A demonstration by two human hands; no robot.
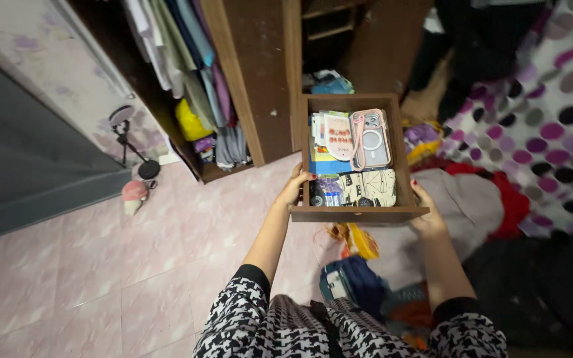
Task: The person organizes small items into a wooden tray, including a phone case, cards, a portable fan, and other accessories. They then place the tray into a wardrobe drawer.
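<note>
Held level above the floor (pixel 101 265), wooden drawer (pixel 356 213): left hand (pixel 293 189), right hand (pixel 426 213) each clamp a front corner. Rigid, probably moderately heavy; loose contents could slide.

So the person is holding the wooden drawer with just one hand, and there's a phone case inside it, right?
Not quite. The head view shows both hands on the wooden drawer: the left hand holds its left side and the right hand its right front corner. The phone case does lie inside it.
</note>
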